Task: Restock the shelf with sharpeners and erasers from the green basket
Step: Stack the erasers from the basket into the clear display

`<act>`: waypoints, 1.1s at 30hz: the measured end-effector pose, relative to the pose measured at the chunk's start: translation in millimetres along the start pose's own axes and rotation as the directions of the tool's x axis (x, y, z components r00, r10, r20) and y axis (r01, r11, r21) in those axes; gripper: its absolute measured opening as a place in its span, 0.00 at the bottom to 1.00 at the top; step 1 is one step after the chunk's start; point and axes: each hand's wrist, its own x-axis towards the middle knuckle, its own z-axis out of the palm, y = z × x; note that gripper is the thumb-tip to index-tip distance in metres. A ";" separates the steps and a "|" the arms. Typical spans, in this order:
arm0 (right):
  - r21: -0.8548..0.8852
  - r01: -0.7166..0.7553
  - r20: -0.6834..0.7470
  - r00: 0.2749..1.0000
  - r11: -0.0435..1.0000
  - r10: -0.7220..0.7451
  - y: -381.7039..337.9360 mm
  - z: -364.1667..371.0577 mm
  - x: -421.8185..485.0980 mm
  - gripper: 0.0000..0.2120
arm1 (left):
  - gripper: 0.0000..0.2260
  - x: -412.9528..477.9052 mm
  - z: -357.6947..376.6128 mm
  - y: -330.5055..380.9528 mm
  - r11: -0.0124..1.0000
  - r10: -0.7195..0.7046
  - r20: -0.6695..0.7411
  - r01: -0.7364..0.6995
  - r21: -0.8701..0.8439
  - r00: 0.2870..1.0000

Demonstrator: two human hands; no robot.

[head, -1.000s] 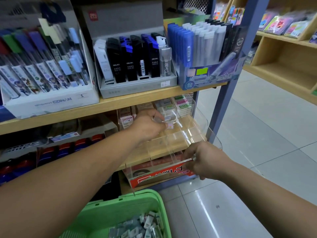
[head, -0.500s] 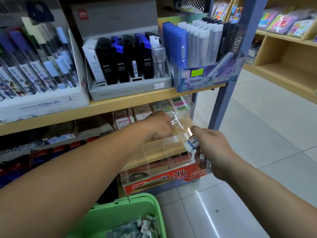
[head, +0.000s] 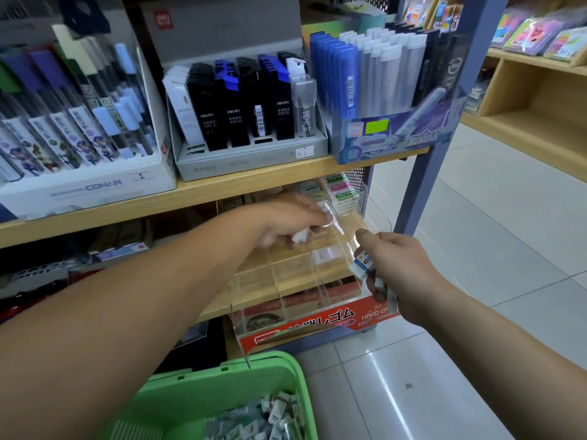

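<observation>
Since the right hand (head: 401, 276) has risen from the front edge of the clear tray (head: 287, 276) to its right edge, pinching a blue-banded eraser (head: 362, 265), stocking is under way. Over the tray's middle the left hand (head: 284, 223) curls round a white piece (head: 300, 237), too blurred to identify. The green basket (head: 219, 376), cut off below, holds more.

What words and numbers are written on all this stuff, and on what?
"CONAN": white pen box
"2": price tag on that box
"deli": black lead cases
"0.7": blue display box
"HARD" and "ゴム": red carton
Too blurred to read: green labels, and the eraser in the right hand.
</observation>
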 end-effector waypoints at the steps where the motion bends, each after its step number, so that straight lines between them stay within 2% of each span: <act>1: -0.004 0.000 0.002 1.000 1.000 0.000 -0.3 2.8 1.3 0.18 | 0.10 -5.9 -4.2 -3.4 0.992 -0.008 0.069 0.017 -0.128 0.998; 3: -0.010 0.008 0.027 1.000 1.000 -0.008 -1.4 9.1 2.4 0.19 | 0.15 -18.4 -10.0 -12.4 0.937 0.002 0.183 0.062 -0.344 0.983; 6: -0.042 0.078 0.093 0.993 0.996 -0.074 -2.7 17.6 1.2 0.16 | 0.22 -36.1 -13.7 -26.0 0.844 0.059 0.261 0.092 -0.529 0.964; 8: -0.060 0.119 0.155 0.982 0.991 -0.108 -1.6 22.4 0.9 0.14 | 0.22 -45.3 -13.9 -33.0 0.807 0.120 0.259 0.058 -0.588 0.958; 12: -0.011 0.050 0.250 0.967 0.999 -0.046 0.4 25.7 5.9 0.15 | 0.17 -52.7 -12.3 -42.1 0.763 0.146 0.209 0.025 -0.646 0.967; 17: 0.015 0.045 0.310 0.949 0.999 -0.048 2.2 28.7 6.0 0.16 | 0.12 -51.0 -9.4 -45.3 0.903 0.167 0.060 -0.128 -0.410 0.984; 21: 0.036 0.046 0.133 0.990 0.998 -0.051 3.5 25.2 14.3 0.06 | 0.10 -45.4 -10.6 -39.9 0.968 0.204 -0.021 -0.205 -0.146 0.979; 24: 0.100 0.050 0.062 0.996 0.994 -0.057 3.6 18.5 19.3 0.06 | 0.07 -40.1 -15.1 -33.3 0.959 0.282 -0.030 -0.282 -0.006 0.959; 26: 0.150 0.060 0.000 0.998 0.987 -0.060 2.9 15.2 20.6 0.07 | 0.07 -32.7 -16.1 -27.0 0.953 0.282 -0.069 -0.271 0.133 0.957; 29: 0.190 0.033 -0.043 0.999 0.981 -0.025 1.9 11.2 19.4 0.15 | 0.06 -12.7 -11.8 -20.2 0.929 0.251 -0.230 -0.168 0.330 0.940; 33: 0.212 -0.035 -0.055 0.997 0.977 0.047 -0.1 6.6 18.5 0.21 | 0.05 17.0 3.4 -18.6 0.896 0.248 -0.260 -0.119 0.427 0.933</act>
